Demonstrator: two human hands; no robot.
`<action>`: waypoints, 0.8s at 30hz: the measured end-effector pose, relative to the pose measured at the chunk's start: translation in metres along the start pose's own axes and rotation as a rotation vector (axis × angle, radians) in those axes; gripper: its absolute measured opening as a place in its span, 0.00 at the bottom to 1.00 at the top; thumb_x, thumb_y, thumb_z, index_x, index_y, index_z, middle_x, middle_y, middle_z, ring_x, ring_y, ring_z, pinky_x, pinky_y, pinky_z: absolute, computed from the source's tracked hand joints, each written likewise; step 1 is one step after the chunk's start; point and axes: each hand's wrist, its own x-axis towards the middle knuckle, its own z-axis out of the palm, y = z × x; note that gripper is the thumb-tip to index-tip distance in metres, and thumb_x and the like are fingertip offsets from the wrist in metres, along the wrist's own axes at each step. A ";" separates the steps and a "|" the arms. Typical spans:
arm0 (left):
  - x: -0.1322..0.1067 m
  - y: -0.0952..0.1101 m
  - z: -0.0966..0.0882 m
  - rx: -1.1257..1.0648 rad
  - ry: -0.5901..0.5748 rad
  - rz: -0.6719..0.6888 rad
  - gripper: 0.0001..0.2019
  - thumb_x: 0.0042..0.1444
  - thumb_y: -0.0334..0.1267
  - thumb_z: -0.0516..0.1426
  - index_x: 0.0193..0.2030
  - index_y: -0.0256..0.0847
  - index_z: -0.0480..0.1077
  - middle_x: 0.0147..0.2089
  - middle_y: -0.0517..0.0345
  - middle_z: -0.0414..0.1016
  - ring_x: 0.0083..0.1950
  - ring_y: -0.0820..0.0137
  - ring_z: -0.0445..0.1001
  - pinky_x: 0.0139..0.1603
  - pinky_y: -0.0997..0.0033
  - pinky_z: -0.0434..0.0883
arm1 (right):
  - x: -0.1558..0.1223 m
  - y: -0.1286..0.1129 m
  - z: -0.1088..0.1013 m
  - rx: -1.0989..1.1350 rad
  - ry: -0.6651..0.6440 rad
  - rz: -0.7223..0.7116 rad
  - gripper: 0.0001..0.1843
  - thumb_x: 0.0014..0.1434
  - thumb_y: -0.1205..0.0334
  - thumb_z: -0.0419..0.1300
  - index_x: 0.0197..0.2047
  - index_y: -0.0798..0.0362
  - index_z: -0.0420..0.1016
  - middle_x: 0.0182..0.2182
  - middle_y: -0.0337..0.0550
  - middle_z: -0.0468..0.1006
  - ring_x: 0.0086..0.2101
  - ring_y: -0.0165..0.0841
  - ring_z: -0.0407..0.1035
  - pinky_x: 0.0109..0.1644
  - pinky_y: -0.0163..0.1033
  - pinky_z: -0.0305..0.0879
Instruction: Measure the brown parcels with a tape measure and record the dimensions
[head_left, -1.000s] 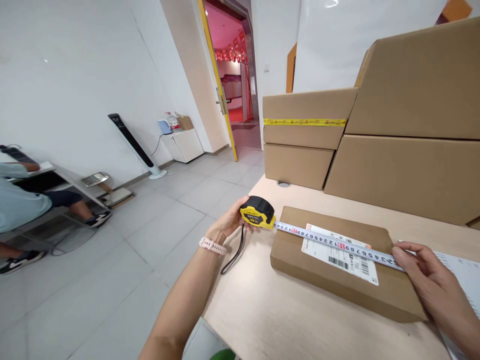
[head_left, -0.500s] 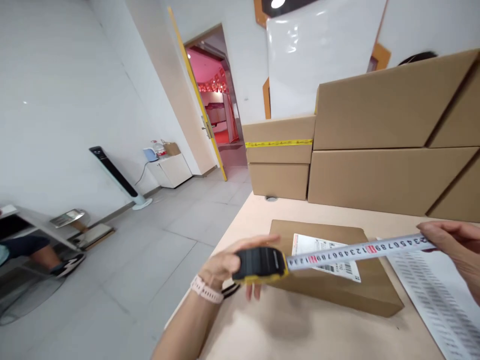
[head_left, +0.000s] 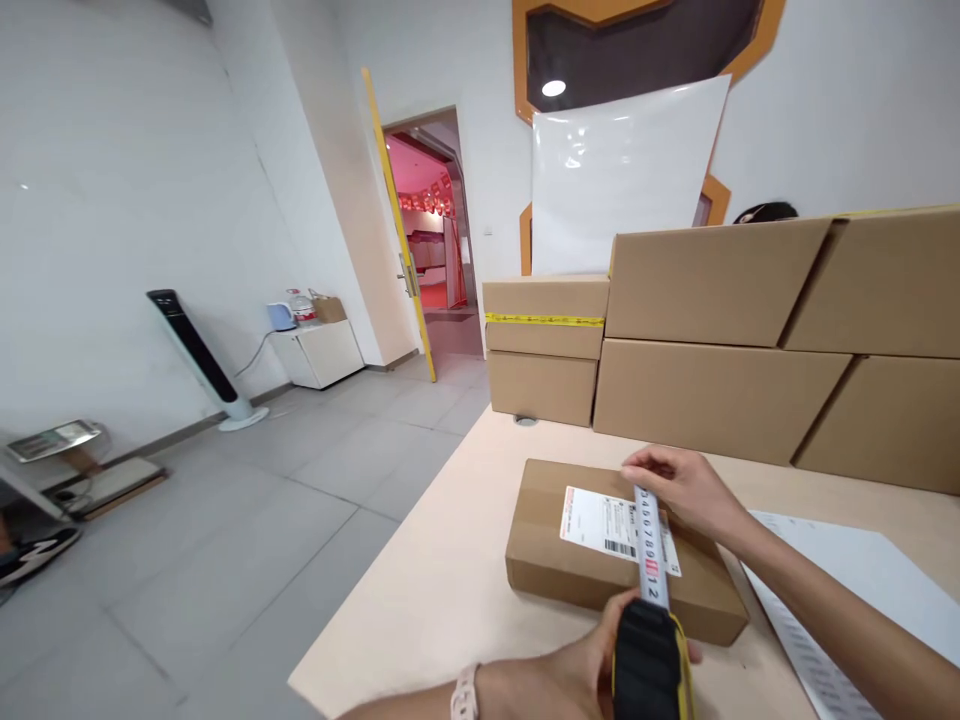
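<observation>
My left hand (head_left: 577, 660) is wrapped round the black and yellow case of a tape measure (head_left: 646, 655), near the front side of a flat cardboard box (head_left: 540, 535). The white blade runs from the case away from me, across the top of the box. At its far end my right hand (head_left: 679, 485) pinches the blade tip by the box's back edge. A white shipping label (head_left: 592, 520) with barcodes lies on the box top, partly covered by the blade.
Printed paper sheets (head_left: 862, 570) lie right of the box on the pale table (head_left: 405, 600). Stacked cardboard boxes (head_left: 720, 385) line the table's back, with the top of a person's head (head_left: 765, 212) behind. Left on the floor stand a tower fan (head_left: 195, 345) and a platform scale (head_left: 112, 490).
The tape has turned from lying left to right along the box to running front to back across it. Its drawn-out length is shorter. My left hand moved nearer, my right hand leftward.
</observation>
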 end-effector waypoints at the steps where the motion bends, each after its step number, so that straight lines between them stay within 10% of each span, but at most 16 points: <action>1: -0.003 0.004 0.003 -0.032 -0.009 -0.019 0.49 0.35 0.39 0.73 0.64 0.47 0.55 0.58 0.41 0.71 0.63 0.45 0.66 0.62 0.33 0.53 | 0.010 0.003 0.005 0.021 -0.058 0.012 0.16 0.54 0.47 0.62 0.32 0.53 0.78 0.25 0.41 0.77 0.25 0.32 0.68 0.27 0.36 0.61; 10: -0.015 0.048 0.030 -0.279 0.027 0.012 0.37 0.48 0.35 0.64 0.65 0.40 0.55 0.53 0.43 0.75 0.53 0.58 0.76 0.65 0.41 0.52 | 0.051 0.024 0.020 0.194 -0.178 0.067 0.21 0.47 0.45 0.68 0.35 0.54 0.75 0.23 0.37 0.74 0.24 0.30 0.67 0.31 0.37 0.61; 15: -0.001 0.062 0.042 -0.357 0.084 0.101 0.34 0.48 0.46 0.65 0.60 0.37 0.61 0.47 0.42 0.77 0.46 0.62 0.77 0.47 0.59 0.67 | 0.059 0.027 0.008 0.192 -0.137 0.109 0.30 0.42 0.40 0.69 0.40 0.53 0.72 0.21 0.35 0.73 0.24 0.31 0.66 0.33 0.39 0.61; 24: -0.004 0.027 0.029 -0.267 0.189 0.072 0.30 0.43 0.39 0.66 0.55 0.40 0.67 0.49 0.43 0.77 0.52 0.54 0.75 0.56 0.49 0.62 | 0.059 0.044 0.005 0.175 -0.185 0.186 0.24 0.38 0.44 0.72 0.29 0.54 0.74 0.20 0.36 0.74 0.24 0.31 0.66 0.33 0.39 0.61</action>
